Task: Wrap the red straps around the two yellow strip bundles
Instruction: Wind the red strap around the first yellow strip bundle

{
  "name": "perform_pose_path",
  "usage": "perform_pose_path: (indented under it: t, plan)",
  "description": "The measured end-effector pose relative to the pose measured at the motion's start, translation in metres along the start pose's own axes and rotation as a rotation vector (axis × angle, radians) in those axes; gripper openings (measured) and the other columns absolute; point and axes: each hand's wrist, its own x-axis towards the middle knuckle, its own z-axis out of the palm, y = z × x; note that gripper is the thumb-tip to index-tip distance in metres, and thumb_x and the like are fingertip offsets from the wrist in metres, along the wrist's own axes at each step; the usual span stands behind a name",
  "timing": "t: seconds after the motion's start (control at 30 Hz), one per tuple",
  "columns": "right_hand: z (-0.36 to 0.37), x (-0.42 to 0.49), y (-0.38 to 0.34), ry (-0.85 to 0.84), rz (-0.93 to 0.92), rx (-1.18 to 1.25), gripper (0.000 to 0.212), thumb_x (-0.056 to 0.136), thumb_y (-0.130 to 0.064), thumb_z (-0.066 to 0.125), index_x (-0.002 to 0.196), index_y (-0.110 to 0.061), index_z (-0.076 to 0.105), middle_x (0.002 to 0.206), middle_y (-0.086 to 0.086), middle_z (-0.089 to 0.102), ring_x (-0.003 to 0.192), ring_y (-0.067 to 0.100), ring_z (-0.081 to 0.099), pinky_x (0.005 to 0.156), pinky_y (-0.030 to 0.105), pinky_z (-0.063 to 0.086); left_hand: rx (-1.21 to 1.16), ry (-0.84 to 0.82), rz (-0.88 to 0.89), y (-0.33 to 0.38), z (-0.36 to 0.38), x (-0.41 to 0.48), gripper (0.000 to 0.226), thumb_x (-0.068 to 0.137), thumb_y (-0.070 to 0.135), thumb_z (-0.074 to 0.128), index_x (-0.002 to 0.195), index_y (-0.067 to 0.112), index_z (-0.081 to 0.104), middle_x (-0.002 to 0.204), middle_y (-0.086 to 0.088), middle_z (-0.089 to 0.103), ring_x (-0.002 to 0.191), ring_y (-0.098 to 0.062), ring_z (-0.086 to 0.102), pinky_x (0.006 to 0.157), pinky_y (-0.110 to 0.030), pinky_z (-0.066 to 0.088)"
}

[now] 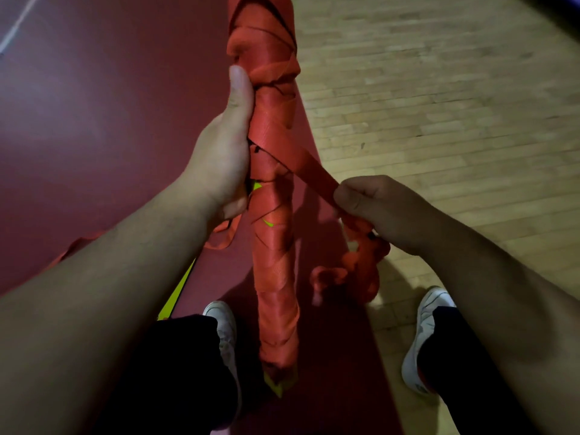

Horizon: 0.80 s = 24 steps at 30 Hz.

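Observation:
An upright bundle of yellow strips (275, 383) stands between my feet, almost wholly covered by windings of red strap (273, 252); yellow shows only at its bottom end and in small gaps. My left hand (224, 152) grips the bundle from the left at mid height, thumb pointing up along it. My right hand (373, 205) pinches a taut run of the red strap (309, 166) that leads down-right from the bundle. Loose bunched strap (361, 262) hangs below that hand. A second yellow strip bundle (175, 293) lies on the floor, mostly hidden by my left forearm.
Dark red mat (94, 120) covers the floor on the left and under the bundle. Pale wooden floor (439, 89) lies to the right. My two white shoes (222, 321) (423, 334) flank the bundle's base. More red strap (226, 233) trails on the mat behind my left wrist.

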Motion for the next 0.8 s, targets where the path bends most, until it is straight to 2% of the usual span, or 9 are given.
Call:
perform_pose_path:
  t: [0.07,0.17,0.23,0.3,0.37,0.4,0.5,0.67,0.8]
  plan:
    - [0.003,0.003,0.003,-0.002,0.029,0.012,0.032,0.081,-0.058,0.054,0.077,-0.031,0.071,0.065,-0.007,0.06,0.058,0.012,0.054,0.057,0.026,0.046,-0.184,-0.159,-0.035,0.0,-0.001,0.0,0.063,0.1,0.057,0.029,0.083,0.017,0.074,0.078,-0.001,0.063,0.069,-0.013,0.057,0.062,-0.025,0.047]
    - [0.016,0.006,0.007,-0.028,0.045,0.046,0.048,0.086,-0.064,0.056,0.082,-0.018,0.069,0.073,0.012,0.058,0.064,0.024,0.05,0.063,0.039,0.041,-0.325,-0.321,-0.078,-0.002,0.0,-0.002,0.063,0.098,0.057,0.027,0.091,0.01,0.068,0.081,-0.004,0.06,0.073,-0.017,0.053,0.072,-0.031,0.043]
    - [0.026,0.007,0.009,-0.042,0.062,0.066,0.065,0.08,-0.076,0.056,0.086,-0.012,0.069,0.074,0.019,0.061,0.06,0.024,0.051,0.058,0.034,0.04,-0.36,-0.395,-0.078,-0.002,0.002,-0.002,0.059,0.094,0.057,0.028,0.097,0.007,0.06,0.081,-0.006,0.054,0.073,-0.019,0.048,0.072,-0.033,0.042]
    - [0.034,0.007,0.011,-0.043,0.075,0.126,0.066,0.076,-0.074,0.059,0.088,-0.011,0.07,0.077,0.026,0.063,0.063,0.024,0.058,0.054,0.025,0.045,-0.371,-0.433,-0.078,-0.001,0.004,-0.001,0.058,0.092,0.058,0.027,0.098,0.007,0.055,0.08,-0.008,0.048,0.073,-0.021,0.043,0.072,-0.033,0.041]
    - [0.041,0.007,0.013,-0.062,0.113,0.237,0.06,0.076,-0.068,0.064,0.09,-0.01,0.071,0.095,0.043,0.059,0.07,0.033,0.059,0.059,0.027,0.049,-0.369,-0.438,-0.083,-0.002,0.004,-0.001,0.061,0.092,0.06,0.025,0.098,0.007,0.055,0.08,-0.008,0.045,0.073,-0.021,0.043,0.074,-0.034,0.043]
    - [0.045,0.006,0.012,-0.075,0.146,0.313,0.055,0.077,-0.062,0.063,0.089,-0.009,0.071,0.092,0.046,0.056,0.066,0.033,0.059,0.057,0.027,0.049,-0.37,-0.428,-0.082,-0.003,0.003,-0.001,0.062,0.092,0.061,0.024,0.098,0.008,0.055,0.082,-0.008,0.045,0.074,-0.02,0.044,0.076,-0.035,0.044]
    - [0.06,0.001,0.007,-0.053,0.24,0.482,0.051,0.076,-0.053,0.056,0.086,-0.005,0.067,0.074,0.028,0.057,0.044,0.022,0.054,0.049,0.027,0.037,-0.408,-0.381,-0.088,-0.004,0.0,0.002,0.064,0.093,0.063,0.025,0.103,0.008,0.057,0.091,-0.007,0.05,0.08,-0.017,0.051,0.079,-0.035,0.047]
    - [0.067,0.002,0.001,-0.007,0.272,0.65,0.085,0.075,-0.059,0.067,0.118,0.013,0.057,0.119,0.052,0.048,0.089,0.043,0.051,0.079,0.052,0.04,-0.364,-0.288,-0.054,-0.007,-0.002,0.01,0.069,0.092,0.063,0.029,0.125,0.007,0.051,0.094,-0.003,0.06,0.08,-0.015,0.052,0.074,-0.032,0.047]
    - [0.068,0.002,-0.001,-0.029,0.291,0.627,0.087,0.071,-0.046,0.077,0.125,0.017,0.054,0.123,0.047,0.052,0.094,0.04,0.053,0.083,0.05,0.042,-0.366,-0.282,-0.064,-0.009,-0.001,0.013,0.072,0.095,0.063,0.026,0.129,0.006,0.052,0.088,-0.001,0.06,0.073,-0.013,0.051,0.071,-0.029,0.045]
